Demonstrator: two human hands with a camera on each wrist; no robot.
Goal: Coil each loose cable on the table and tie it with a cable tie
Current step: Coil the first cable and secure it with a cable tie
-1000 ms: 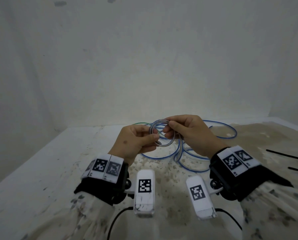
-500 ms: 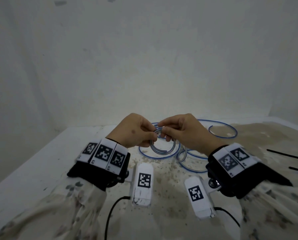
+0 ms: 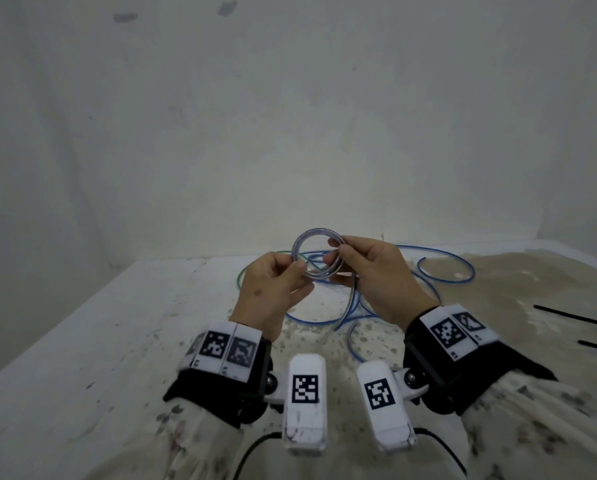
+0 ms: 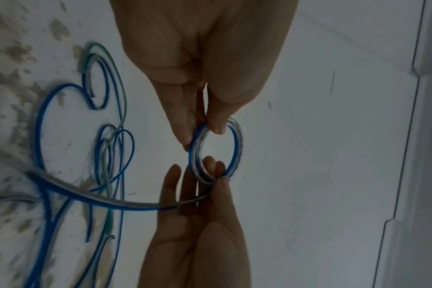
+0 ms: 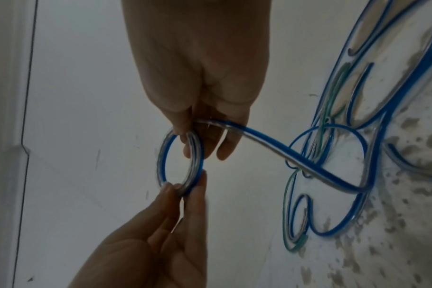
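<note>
A small coil (image 3: 316, 230) of blue-and-clear cable is held upright above the table between both hands. My left hand (image 3: 298, 268) pinches its lower left side with thumb and fingers. My right hand (image 3: 336, 252) pinches its right side. In the left wrist view my left hand (image 4: 205, 130) grips the coil (image 4: 237, 148) from above. In the right wrist view my right hand (image 5: 188, 134) holds the coil (image 5: 162, 161), and the uncoiled tail (image 5: 271, 148) runs out past its fingers. That tail (image 3: 350, 299) hangs down to loose blue loops (image 3: 463, 268) on the table.
A thin green cable (image 3: 255, 259) lies tangled with the blue loops behind my left hand. Two black cable ties (image 3: 574, 318) lie at the right edge of view. The table (image 3: 82, 341) is white on the left and brown-stained on the right. A wall stands close behind.
Half a second ago my hands were rolled over the coil, which hung below my fingers. Now the coil stands up above them, and the tail has shifted.
</note>
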